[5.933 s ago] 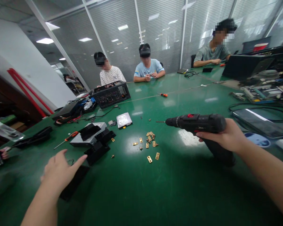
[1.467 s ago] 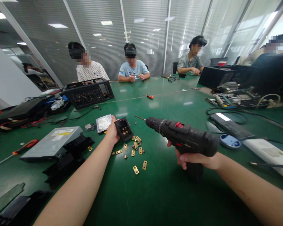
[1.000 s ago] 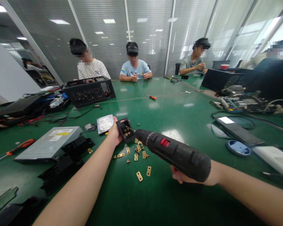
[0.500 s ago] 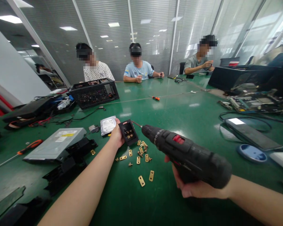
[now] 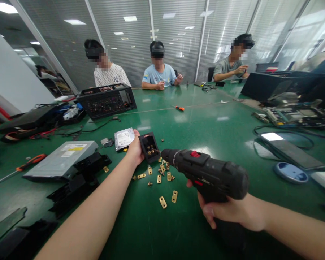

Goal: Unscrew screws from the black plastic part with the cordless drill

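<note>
My left hand (image 5: 137, 151) grips a small black plastic box (image 5: 148, 140) by its left side, tilted so its open face shows several brass screw terminals inside. Wrapped round the handle of a black cordless drill (image 5: 206, 169) is my right hand (image 5: 227, 211). The drill's tip points left into the opening of the box; whether the bit touches a screw I cannot tell. Several brass plates (image 5: 159, 179) and small screws (image 5: 150, 183) lie scattered on the green table below the box. A hard drive (image 5: 124, 139) rests just left of my left hand.
On the left lie an optical drive (image 5: 62, 159), black plastic brackets (image 5: 73, 193) and an orange-handled screwdriver (image 5: 31, 162). A computer case (image 5: 107, 101) stands farther back. Circuit boards (image 5: 295, 112) and a round blue-topped object (image 5: 291, 172) are at right. Three people sit across the table.
The drill has moved left and levelled, bringing its bit from beside the box into its opening. A small screw now lies behind the box on the table. The view has shifted slightly.
</note>
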A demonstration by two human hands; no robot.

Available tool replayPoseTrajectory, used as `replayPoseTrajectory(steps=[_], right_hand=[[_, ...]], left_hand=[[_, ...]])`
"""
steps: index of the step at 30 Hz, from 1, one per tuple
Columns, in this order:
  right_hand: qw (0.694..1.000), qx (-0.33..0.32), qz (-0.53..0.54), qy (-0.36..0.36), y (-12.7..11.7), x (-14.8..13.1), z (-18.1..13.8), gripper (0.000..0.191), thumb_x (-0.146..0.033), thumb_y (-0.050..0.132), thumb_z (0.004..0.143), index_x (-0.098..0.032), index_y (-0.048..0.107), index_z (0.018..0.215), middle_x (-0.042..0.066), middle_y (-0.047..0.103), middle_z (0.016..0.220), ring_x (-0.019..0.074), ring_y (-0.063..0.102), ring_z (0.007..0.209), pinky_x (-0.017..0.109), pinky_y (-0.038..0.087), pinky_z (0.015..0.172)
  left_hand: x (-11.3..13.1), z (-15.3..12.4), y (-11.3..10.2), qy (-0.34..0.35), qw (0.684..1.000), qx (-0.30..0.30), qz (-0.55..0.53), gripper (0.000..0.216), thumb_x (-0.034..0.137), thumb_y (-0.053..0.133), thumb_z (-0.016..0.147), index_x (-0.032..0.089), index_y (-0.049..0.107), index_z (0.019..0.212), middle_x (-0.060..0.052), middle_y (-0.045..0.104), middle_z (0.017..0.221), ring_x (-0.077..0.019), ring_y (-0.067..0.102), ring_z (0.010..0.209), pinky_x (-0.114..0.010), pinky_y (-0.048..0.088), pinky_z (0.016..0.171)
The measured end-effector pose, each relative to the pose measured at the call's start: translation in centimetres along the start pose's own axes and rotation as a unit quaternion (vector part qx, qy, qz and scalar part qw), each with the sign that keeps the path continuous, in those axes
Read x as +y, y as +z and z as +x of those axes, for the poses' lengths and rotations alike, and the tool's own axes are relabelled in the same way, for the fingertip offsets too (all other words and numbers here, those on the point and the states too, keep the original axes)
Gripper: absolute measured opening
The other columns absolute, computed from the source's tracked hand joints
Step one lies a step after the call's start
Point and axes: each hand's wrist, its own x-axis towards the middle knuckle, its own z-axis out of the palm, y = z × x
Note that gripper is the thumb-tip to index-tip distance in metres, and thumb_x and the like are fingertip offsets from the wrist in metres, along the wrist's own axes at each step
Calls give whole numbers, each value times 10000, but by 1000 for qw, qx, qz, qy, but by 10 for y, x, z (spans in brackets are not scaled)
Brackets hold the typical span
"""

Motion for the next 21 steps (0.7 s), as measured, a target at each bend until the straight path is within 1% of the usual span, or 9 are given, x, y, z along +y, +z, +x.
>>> replayPoseTrajectory(steps=[3, 6, 12, 17, 21], right_hand=[[1000, 5, -20, 9, 2, -6, 1, 628, -420, 788, 821, -175, 534, 1340, -33, 617, 768, 142, 613, 604, 311, 527, 646], [1000, 6, -29, 9, 3, -7, 2, 634, -395, 768, 814, -155, 528, 1350, -36, 613, 745, 146, 610, 601, 311, 523, 649], [1000, 22, -5, 2, 2, -6, 7, 618, -414, 778, 801, -173, 549, 1322, -36, 601, 773, 145, 616, 586, 303, 516, 624], [1000, 27, -2, -4, 2, -4, 8, 589, -383, 756, 793, -176, 546, 1304, -41, 600, 761, 134, 605, 566, 288, 502, 608], [999, 34, -3, 8, 4, -5, 8, 597, -357, 744, 774, -183, 511, 1296, -51, 603, 744, 127, 592, 558, 279, 498, 599]], left_hand=[[-3, -3, 5, -5, 1000, -5, -7, 786, 897, 487, 943, 158, 751, 994, -102, 773, 764, -254, 757, 633, -378, 648, 669], [-6, -3, 7, -8, 1000, 1, -14, 763, 896, 492, 941, 172, 733, 970, -96, 773, 764, -255, 763, 641, -384, 656, 683], [-6, 0, 4, -15, 1000, 2, -12, 762, 872, 425, 985, 171, 726, 973, -103, 765, 757, -247, 745, 603, -373, 643, 646], [-5, -2, 6, -23, 999, 4, -24, 752, 878, 468, 967, 174, 730, 935, -92, 746, 719, -251, 742, 588, -389, 653, 640], [-4, -5, 8, -35, 999, 12, -39, 748, 858, 428, 994, 180, 743, 970, -97, 755, 735, -274, 767, 635, -424, 671, 695]])
